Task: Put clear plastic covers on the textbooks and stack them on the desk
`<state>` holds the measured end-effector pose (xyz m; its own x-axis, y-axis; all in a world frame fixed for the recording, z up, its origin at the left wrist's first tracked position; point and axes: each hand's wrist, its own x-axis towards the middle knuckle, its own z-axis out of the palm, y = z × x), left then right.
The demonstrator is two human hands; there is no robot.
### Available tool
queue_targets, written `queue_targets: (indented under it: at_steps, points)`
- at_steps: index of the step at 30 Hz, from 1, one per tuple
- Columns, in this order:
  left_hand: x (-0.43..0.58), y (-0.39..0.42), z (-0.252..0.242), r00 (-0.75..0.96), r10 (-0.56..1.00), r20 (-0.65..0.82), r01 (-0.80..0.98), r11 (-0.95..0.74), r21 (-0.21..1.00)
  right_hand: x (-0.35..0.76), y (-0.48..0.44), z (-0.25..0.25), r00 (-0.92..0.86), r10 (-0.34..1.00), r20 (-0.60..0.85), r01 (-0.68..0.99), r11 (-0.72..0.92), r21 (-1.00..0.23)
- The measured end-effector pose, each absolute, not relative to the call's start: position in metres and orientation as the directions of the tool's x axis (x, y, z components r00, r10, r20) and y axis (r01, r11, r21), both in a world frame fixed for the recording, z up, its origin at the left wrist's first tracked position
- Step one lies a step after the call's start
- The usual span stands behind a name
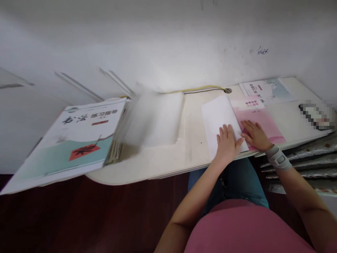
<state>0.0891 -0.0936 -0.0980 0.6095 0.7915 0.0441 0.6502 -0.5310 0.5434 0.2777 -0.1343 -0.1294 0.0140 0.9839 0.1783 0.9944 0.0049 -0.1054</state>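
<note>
My left hand (228, 144) lies flat with fingers spread on a white sheet (217, 114). Its thumb reaches toward the sheet's right edge. Beside it, my right hand (255, 136) rests with fingers stretched over a pink booklet (272, 128) with Chinese characters on its cover. The right thumb is close to the edge where sheet and booklet meet. Whether the sheet is loose or part of the booklet, I cannot tell. A grey band circles my right wrist.
On the white table (147, 165), a stack of booklets (86, 130) overhangs the left end. A blurred pile of translucent white covers (155, 119) stands beside it. Another booklet (276, 91) lies behind, and a phone (314, 116) at right. A yellow cable (207, 86) runs along the wall.
</note>
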Motion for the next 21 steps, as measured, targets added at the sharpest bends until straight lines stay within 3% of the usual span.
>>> queue_targets:
  at_steps: [4,13,17,21]
  points:
    - [0.097,-0.091,-0.103,0.583,0.812,-0.003,0.732,-0.524,0.435,0.276,-0.133,-0.128,-0.004,0.983,0.185,0.999,0.012,-0.039]
    - [0.083,-0.093,-0.129,0.575,0.808,0.129,0.791,-0.589,0.163,0.274,-0.134,-0.128,-0.014,0.982,0.186,1.0,0.012,0.016]
    - [0.076,-0.091,-0.128,0.568,0.813,0.13,0.802,-0.582,0.138,0.273,-0.132,-0.128,-0.024,0.978,0.208,0.999,0.018,0.033]
    - [0.078,-0.087,-0.122,0.563,0.82,0.107,0.796,-0.572,0.198,0.272,-0.132,-0.129,-0.026,0.974,0.226,1.0,0.022,0.019]
